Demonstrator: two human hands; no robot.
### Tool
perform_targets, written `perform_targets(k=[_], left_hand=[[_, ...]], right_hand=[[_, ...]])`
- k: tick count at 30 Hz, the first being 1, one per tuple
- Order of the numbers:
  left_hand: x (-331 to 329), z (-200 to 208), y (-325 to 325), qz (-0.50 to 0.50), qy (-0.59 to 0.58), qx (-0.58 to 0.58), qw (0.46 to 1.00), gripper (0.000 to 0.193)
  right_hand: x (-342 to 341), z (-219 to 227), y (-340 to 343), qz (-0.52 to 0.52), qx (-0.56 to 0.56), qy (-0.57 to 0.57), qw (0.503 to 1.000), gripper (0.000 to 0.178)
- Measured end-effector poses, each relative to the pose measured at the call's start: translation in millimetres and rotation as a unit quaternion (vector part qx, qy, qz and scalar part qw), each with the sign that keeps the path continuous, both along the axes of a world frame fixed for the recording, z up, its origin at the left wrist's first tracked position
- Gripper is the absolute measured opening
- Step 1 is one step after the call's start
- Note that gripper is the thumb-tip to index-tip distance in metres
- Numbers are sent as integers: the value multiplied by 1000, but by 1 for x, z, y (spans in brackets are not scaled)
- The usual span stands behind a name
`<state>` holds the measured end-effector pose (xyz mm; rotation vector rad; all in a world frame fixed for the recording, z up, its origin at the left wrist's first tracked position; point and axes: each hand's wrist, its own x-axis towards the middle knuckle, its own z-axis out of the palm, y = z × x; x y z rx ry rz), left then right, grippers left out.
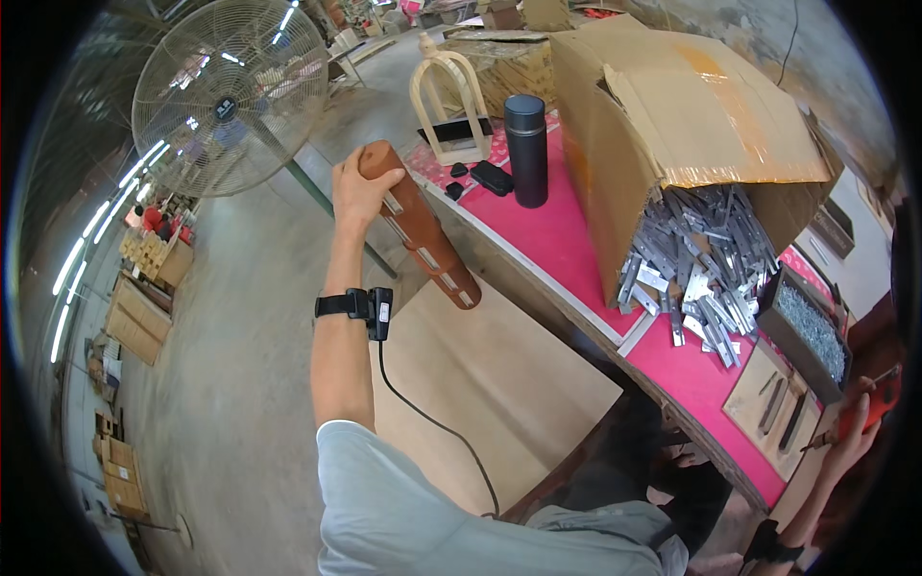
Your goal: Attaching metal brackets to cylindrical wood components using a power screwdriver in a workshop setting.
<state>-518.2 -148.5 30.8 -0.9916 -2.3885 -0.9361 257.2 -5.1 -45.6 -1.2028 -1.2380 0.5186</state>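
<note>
My left hand (360,197), arm stretched forward, is wrapped round the upper end of a stack of reddish-brown wooden pieces (423,230). Pale metal strips show along the side of the stack, and its lower end rests on a light brown board (499,374). At the far right edge, my right hand (847,437) grips a red power tool (876,396) with a thin metal bit; its exact kind is hard to make out. Beside that hand lies a small wooden board (768,408) with dark narrow tools on it.
On the pink-covered table (567,240) a tipped cardboard box (701,115) spills metal drawer-slide-like strips (696,259). Near it are a dark tray of small screws (807,322), a black bottle (525,149) and a wooden arched stand (451,101). A large fan (230,96) stands left.
</note>
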Motion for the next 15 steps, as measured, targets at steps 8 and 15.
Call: perform_targets(k=[8, 15], left_hand=[[8, 0, -5, 10, -44, 35, 998, 89], [61, -6, -27, 12, 120, 182, 976, 48]], right_hand=[[-6, 6, -6, 16, -1, 1, 1000, 31], [-16, 6, -7, 5, 32, -2, 999, 31]])
